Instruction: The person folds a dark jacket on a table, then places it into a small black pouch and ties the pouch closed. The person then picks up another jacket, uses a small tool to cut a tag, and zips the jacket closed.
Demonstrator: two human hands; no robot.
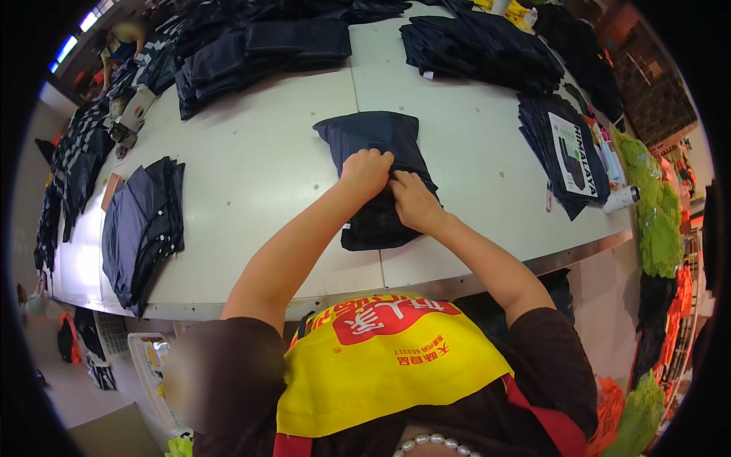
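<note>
A folded dark navy garment (373, 131) lies near the middle of the pale table, its lower part black with a small white tag at the left edge. My left hand (367, 170) rests on its middle, fingers curled down and closed on the fabric. Just beside it, slightly nearer to me, my right hand (415, 201) also has its fingers bent in and gripping the cloth. Between the two hands the material is bunched a little. The fingertips are partly hidden, so the exact fold they hold cannot be made out.
Dark folded garments stand in a pile (145, 228) at the left and in stacks (266, 49) at the back. At right, a pile bears a printed card (572, 156), with a thread spool (621, 199) nearby. Lime-green cloth (647, 206) hangs beyond the table. Another person (122, 49) is far left.
</note>
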